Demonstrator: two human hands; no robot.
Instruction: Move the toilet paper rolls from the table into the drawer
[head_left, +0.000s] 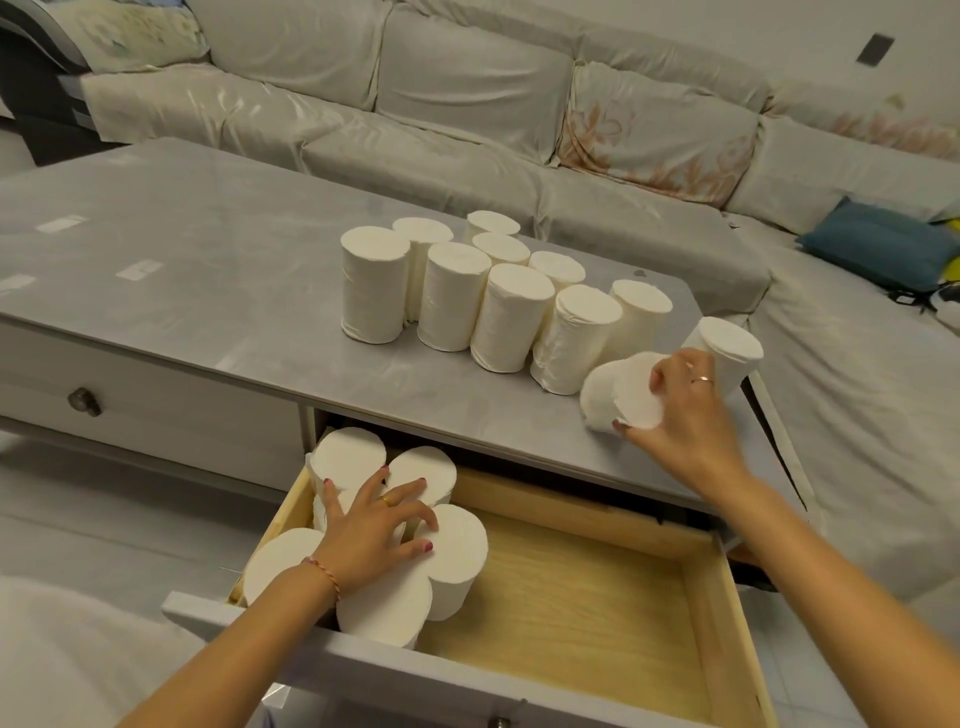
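Observation:
Several white toilet paper rolls (452, 293) stand upright in a cluster on the grey table (208, 260). Below the table's front edge, the wooden drawer (587, 597) is pulled out, and several rolls (457, 561) stand packed in its left end. My left hand (374, 525) lies flat with spread fingers on top of those rolls. At the table's right front corner my right hand (685, 410) grips a tilted roll (623, 395) by its end. One more roll (727, 348) stands just behind that hand.
A closed drawer with a dark knob (85, 402) is at the left of the table front. A covered grey sofa (467, 104) wraps behind and to the right, with a blue cushion (878, 244) on it. The drawer's right half shows bare wood.

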